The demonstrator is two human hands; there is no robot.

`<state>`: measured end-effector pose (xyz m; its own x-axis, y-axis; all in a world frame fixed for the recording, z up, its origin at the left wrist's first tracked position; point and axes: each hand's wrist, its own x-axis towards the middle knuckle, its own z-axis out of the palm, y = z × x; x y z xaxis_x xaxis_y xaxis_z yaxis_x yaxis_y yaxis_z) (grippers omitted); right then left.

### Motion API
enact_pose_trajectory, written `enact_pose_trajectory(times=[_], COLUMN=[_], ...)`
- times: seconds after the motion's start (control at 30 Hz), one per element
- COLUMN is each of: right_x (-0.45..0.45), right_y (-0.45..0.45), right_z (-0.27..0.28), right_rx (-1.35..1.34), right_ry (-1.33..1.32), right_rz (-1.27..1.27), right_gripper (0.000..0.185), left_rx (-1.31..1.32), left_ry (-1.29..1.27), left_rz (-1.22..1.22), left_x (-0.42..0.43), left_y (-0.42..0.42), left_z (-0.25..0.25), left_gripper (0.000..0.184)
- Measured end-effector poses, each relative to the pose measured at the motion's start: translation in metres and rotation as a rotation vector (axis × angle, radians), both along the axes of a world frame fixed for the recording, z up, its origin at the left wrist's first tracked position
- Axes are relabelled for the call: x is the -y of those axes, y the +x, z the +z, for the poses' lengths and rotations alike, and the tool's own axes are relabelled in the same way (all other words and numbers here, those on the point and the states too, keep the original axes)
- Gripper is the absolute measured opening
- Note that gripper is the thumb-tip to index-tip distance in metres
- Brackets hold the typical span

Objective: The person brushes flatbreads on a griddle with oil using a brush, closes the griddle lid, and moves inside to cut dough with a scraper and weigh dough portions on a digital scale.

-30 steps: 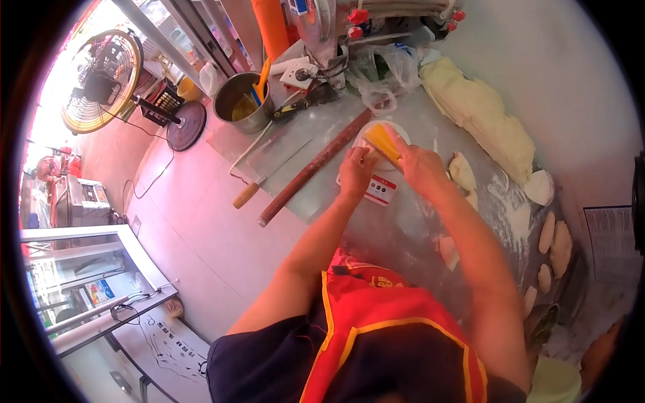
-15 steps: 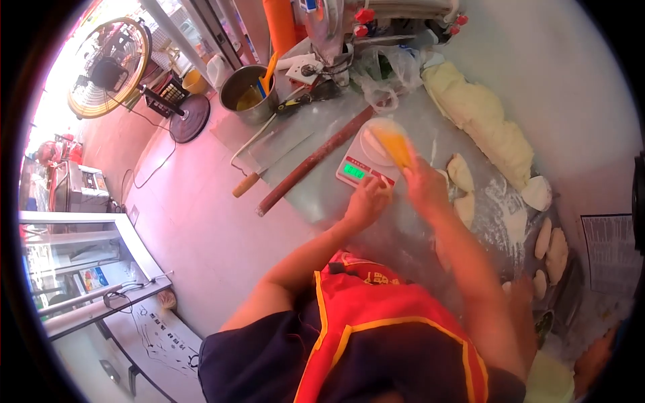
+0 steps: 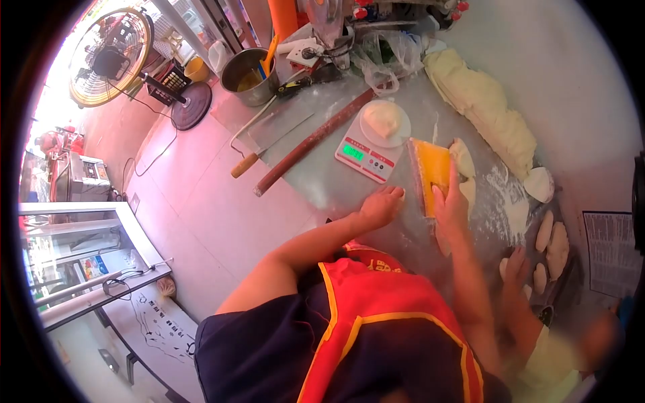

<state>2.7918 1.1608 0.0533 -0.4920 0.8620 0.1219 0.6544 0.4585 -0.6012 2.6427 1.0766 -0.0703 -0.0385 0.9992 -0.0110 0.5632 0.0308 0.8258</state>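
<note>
My right hand point(image 3: 451, 209) grips a yellow dough scraper point(image 3: 433, 166), its blade edge facing left, close to some dough pieces point(image 3: 462, 158) on the worktop. My left hand point(image 3: 381, 207) is closed just below the scale, with a small pale piece of dough point(image 3: 403, 194) showing at its fingertips. On the round plate of the white and red kitchen scale point(image 3: 366, 161) rests a lump of dough point(image 3: 383, 119). The scale's green display is lit; its digits are too blurred to read.
A long wooden rolling pin point(image 3: 316, 142) lies left of the scale. Along the wall stretches a big dough roll point(image 3: 480, 111). A metal pot point(image 3: 250, 94) stands at the back left. Another person's hand point(image 3: 516, 265) is near the small dough pieces point(image 3: 556, 255) at right.
The scraper has moved from over the scale to its right, with my right hand. My left hand has drawn back from the scale's front. Another person's hand now shows at the right.
</note>
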Motion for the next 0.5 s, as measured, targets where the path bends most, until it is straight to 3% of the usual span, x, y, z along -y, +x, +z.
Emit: enact_pose_trajectory(times=[0.27, 0.37, 0.5], right_x=[-0.002, -0.007, -0.012], right_y=[-0.013, -0.021, -0.035], right_z=[0.009, 0.012, 0.018], right_rx=[-0.017, -0.026, 0.011], right_ry=[0.01, 0.049, -0.011], right_rz=[0.032, 0.053, 0.036], right_gripper=[0.064, 0.064, 0.065], left_rx=[-0.087, -0.117, -0.148], left_ry=[-0.026, -0.038, 0.242], left_rz=[-0.023, 0.208, 0.549], left_x=[-0.001, -0.019, -0.054], left_y=[-0.014, -0.037, -0.098], left_z=[0.016, 0.009, 0.006], left_gripper=[0.029, 0.026, 0.025])
